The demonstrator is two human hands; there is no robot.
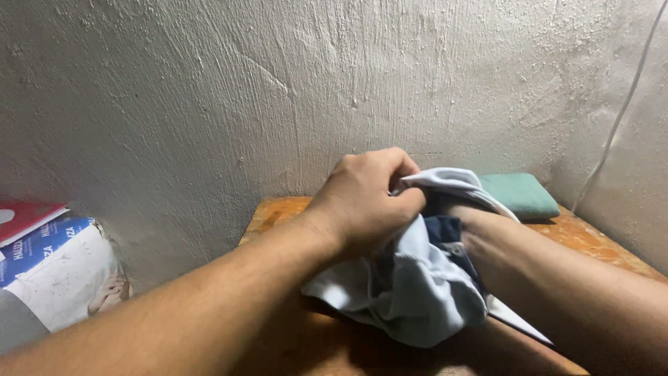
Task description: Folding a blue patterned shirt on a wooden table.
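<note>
Left hand clenched on a pale grey-blue garment, fingers curled tight over a bunched fold near its top edge, knuckles toward the wall. Right hand pushed inside the same garment, hidden from the wrist on by cloth; impossible to tell whether open or closed in there, only the right forearm showing as it enters from the right side. Garment held just above a wooden worktop, lower folds sagging down toward the surface, with a dark navy lining or inner part visible in the opening and a white hem turned over at the top. Flat white edge poking out under the right forearm, touching or nearly touching the wood. Folded green cloth lying at the far right corner of the worktop, just behind the garment and close against the rough plastered wall. Thin white cable running down the wall at the right. Off to the left, well apart from the worktop, a stack of printed matter: a red cover on top, a blue one under it, and a white sheet in front.
</note>
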